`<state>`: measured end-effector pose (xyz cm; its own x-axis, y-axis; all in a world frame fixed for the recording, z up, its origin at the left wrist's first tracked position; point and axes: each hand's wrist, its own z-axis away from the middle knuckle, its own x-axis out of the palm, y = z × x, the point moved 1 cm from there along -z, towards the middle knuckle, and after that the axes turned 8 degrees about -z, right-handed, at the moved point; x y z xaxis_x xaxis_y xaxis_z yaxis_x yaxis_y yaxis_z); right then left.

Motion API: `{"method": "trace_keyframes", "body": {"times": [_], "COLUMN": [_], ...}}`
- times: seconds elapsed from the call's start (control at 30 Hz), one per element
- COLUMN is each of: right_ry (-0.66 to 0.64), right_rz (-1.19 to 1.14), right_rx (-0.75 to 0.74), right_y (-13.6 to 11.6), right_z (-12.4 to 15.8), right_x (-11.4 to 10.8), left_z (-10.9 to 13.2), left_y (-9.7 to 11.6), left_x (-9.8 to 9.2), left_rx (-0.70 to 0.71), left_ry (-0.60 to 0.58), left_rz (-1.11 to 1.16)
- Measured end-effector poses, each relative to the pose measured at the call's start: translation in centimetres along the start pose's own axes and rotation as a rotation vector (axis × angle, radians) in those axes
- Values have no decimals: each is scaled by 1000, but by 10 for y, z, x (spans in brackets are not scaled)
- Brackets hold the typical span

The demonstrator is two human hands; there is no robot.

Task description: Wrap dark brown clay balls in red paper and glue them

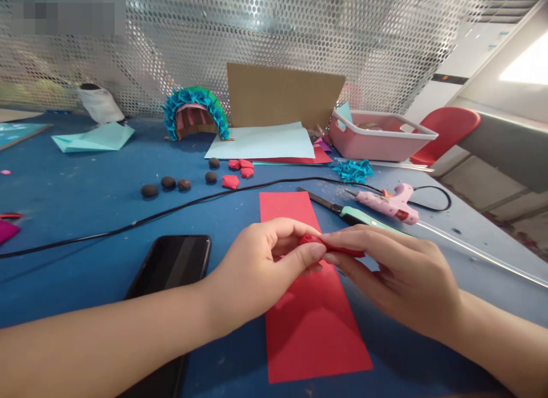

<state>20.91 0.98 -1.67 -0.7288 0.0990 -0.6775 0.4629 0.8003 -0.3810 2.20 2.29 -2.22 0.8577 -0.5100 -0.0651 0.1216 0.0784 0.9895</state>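
Note:
Between the fingertips of both hands is a narrow strip of red paper (347, 250), folded into a small bundle at its left end. My left hand (261, 266) pinches that folded end with thumb and fingers. On the strip's longer part, my right hand (398, 272) has its thumb and fingers closed. Beneath them a long sheet of red paper (317, 335) lies flat on the blue table (231, 352). Several small folded red paper pieces (231, 182) rest farther back, beside several dark round balls (168, 183).
A black phone (171, 266) lies under my left forearm. Right of the sheet are a green-handled knife (359, 216) and a pink glue gun (389, 204). A black cable (162, 218) crosses the table. Behind stand a pink basket (381, 141), cardboard (282, 95) and a blue-fringed arch (194, 98).

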Motion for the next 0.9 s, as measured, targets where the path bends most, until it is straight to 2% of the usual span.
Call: {"method": "trace_keyframes", "body": {"times": [0.1,0.27,0.43,0.53,0.67,0.9], "right_ry": [3,-21,-126,-118,-74,-38], "right_rz": [41,72,-11,-89,-182,-326], "right_rx": [-28,-166,-225,-175,-57,234], "right_y": [-1,7,20,20,16,14], "right_z": [2,3,2,0,-3,1], "right_x": [1,-6,-14,-14,-7,2], "left_z": [-3,-8,-12,-11,-8,-2], "left_y": [0,1,-1,-2,-1,-1], "left_x": [1,-2,-2,-2,-2,-2], "left_rx": [-34,-124,-245,-238,-141,30], "left_ry": [-13,26,-53,-79,-31,21], "left_rz": [105,213,272,236,138,-122]}}
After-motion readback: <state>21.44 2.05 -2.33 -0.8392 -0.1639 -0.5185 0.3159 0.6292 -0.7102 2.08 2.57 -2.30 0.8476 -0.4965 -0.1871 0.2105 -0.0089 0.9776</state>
